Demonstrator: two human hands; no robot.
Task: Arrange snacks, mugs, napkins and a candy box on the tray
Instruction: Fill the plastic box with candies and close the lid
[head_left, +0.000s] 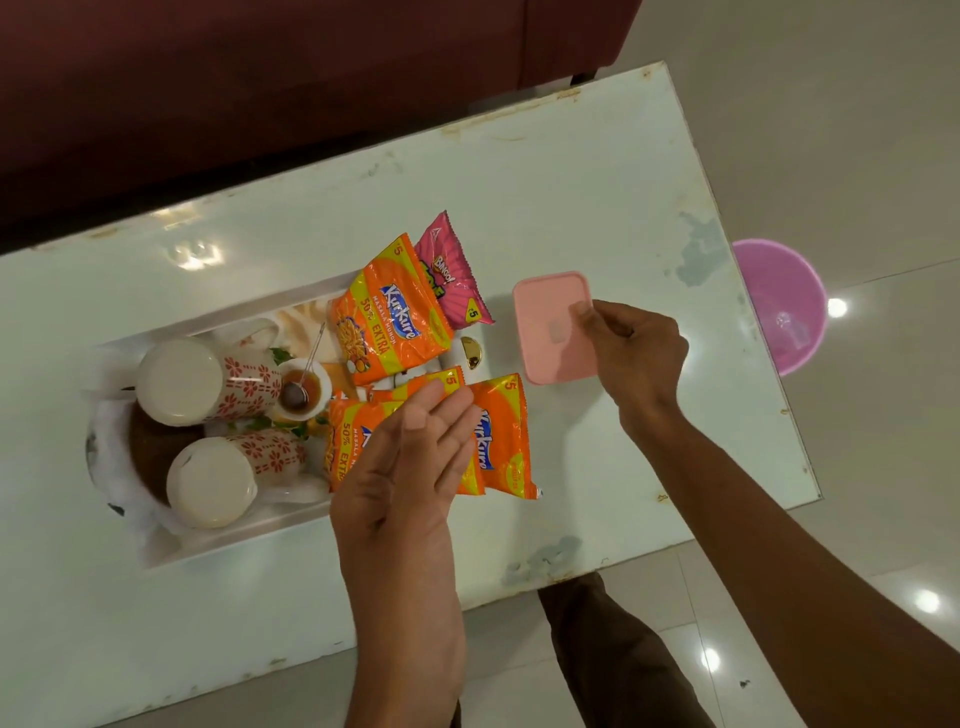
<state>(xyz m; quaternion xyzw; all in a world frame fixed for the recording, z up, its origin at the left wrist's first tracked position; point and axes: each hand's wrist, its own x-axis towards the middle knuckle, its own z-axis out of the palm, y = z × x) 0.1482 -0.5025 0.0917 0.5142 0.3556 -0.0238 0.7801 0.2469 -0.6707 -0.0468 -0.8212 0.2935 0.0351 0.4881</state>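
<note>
Pinching the pink box (553, 327), right hand (636, 353); left hand (410, 457) flat.

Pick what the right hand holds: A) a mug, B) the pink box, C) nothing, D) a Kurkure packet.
B: the right hand pinches the pink box at its edge.
</note>
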